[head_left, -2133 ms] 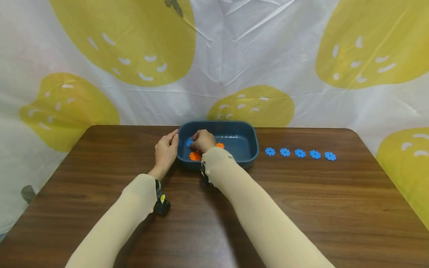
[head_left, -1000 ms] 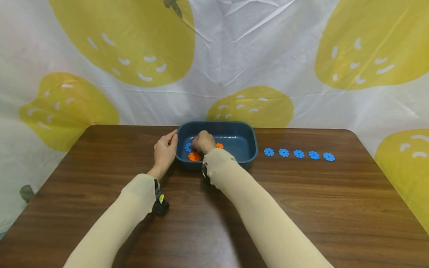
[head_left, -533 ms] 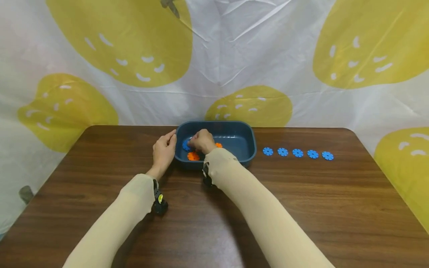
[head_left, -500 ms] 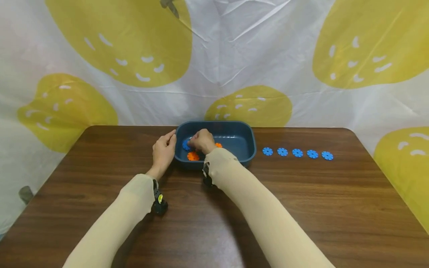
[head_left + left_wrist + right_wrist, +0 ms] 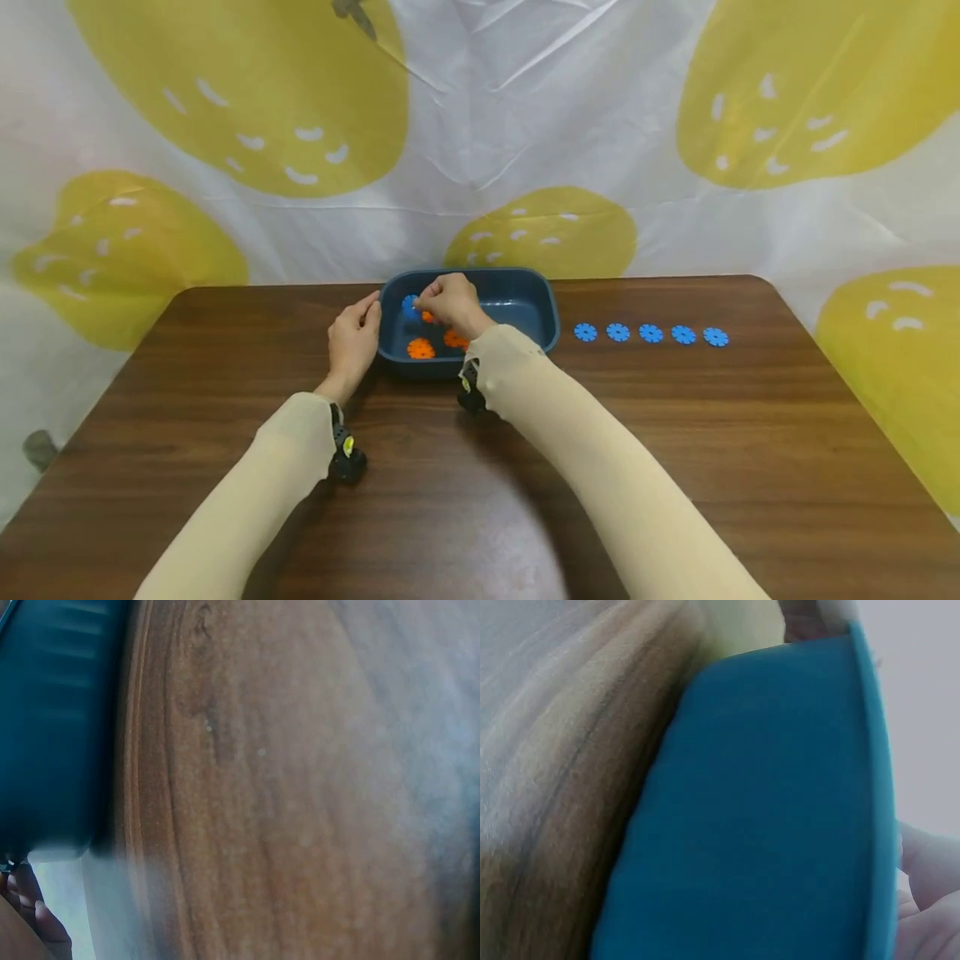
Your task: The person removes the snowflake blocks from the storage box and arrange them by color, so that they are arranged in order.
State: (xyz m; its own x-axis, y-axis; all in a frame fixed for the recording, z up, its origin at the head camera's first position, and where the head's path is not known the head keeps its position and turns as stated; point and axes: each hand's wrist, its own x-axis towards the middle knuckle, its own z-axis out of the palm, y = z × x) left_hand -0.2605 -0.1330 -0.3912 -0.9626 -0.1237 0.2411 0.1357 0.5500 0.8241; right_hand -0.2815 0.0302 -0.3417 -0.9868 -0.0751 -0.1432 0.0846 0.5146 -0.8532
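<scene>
A dark blue-grey plastic bin stands at the table's far edge. My left hand holds its left rim; in the left wrist view, bent fingers show by the bin's corner. Over the bin's left half, my right hand pinches a blue notched plastic disc at its edge. Under that hand lie orange notched discs, one near the front wall, another partly covered by the wrist. In the right wrist view the bin's wall hides the discs, and only part of the right hand shows.
Several blue notched discs lie flat in a spaced row on the wooden table, right of the bin. A white curtain with yellow fruit prints hangs directly behind the table.
My right hand has risen within the bin, and the blue disc has moved up with it. More orange discs show beneath. The left hand stays at the rim; the head view has shifted slightly.
</scene>
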